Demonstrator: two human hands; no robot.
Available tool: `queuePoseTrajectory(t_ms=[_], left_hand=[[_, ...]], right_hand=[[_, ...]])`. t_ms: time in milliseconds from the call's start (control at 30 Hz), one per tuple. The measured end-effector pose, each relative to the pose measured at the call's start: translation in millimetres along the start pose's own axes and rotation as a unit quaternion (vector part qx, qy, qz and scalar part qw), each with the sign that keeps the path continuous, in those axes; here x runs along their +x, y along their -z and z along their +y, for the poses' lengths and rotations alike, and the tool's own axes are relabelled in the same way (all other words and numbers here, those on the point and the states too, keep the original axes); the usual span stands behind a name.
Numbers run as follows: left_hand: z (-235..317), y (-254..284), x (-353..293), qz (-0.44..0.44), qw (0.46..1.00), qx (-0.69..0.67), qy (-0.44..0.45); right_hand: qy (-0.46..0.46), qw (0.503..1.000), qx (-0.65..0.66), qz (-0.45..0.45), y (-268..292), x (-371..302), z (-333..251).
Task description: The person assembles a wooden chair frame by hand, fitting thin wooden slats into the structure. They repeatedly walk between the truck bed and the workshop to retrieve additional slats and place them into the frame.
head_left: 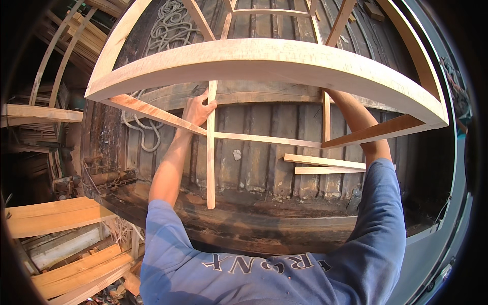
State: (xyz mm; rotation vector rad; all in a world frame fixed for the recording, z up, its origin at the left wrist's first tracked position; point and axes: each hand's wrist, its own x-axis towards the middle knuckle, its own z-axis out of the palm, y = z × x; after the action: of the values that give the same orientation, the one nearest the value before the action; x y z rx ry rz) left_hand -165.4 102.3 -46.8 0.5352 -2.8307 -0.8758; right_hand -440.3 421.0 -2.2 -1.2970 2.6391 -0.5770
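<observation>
At nine o'clock lie stacked planks point(53, 216) and bent ribs point(56, 56), well apart from us. Our left hand point(198, 109) reaches up at about eleven o'clock and wraps its fingers point(209, 107) round the upright slat point(211, 157) just under the curved beam point(264, 61), where a sloping brace point(152, 113) meets it; the fingers are closed on that slat. The slat hangs down past a thin cross rail point(264, 139) that runs toward three o'clock.

The frame these parts belong to sits straight ahead of us, over the dark boat hull point(264, 173), with a coil of rope point(170, 25) at twelve o'clock. Two loose battens point(325, 165) rest on the hull below the rail.

Our right arm point(361, 127) goes up behind the beam at one o'clock; the hand itself is hidden, so we cannot tell whether its fingers hold anything.

We judge the frame stiff but light for its span, the thin slats being its weak points: they would likely flex or crack under a twist. The thick beam looks the safer place to take hold, near its joints.
</observation>
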Motion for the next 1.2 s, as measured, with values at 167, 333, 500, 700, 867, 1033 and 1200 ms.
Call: queuePoseTrajectory(t_ms=[167,333,500,700,867,1033,1200], left_hand=[[-1,0,-1,-0.012,1.000,0.019,0.015],[0,-4,2,-0.004,1.000,-0.017,0.026],[3,-4,-1,-0.004,0.999,-0.019,0.034],[3,-2,-1,0.007,0.999,-0.037,0.016],[0,-2,-1,-0.005,0.999,-0.046,0.018],[-3,-3,0,0.009,0.999,-0.023,-0.023],[-14,-8,4,0.010,0.998,-0.049,-0.050]], right_hand=[[0.006,0.999,-0.017,0.030,0,6,-8],[-0.014,0.998,-0.027,0.046,-5,10,-17],[-0.030,0.998,-0.029,0.042,1,13,-28],[-0.035,0.997,-0.053,0.042,10,11,-34],[-0.002,0.991,-0.113,0.066,17,-16,-14],[0.056,0.961,-0.259,0.081,55,-111,41],[-0.241,0.939,-0.203,-0.138,127,-221,45]])
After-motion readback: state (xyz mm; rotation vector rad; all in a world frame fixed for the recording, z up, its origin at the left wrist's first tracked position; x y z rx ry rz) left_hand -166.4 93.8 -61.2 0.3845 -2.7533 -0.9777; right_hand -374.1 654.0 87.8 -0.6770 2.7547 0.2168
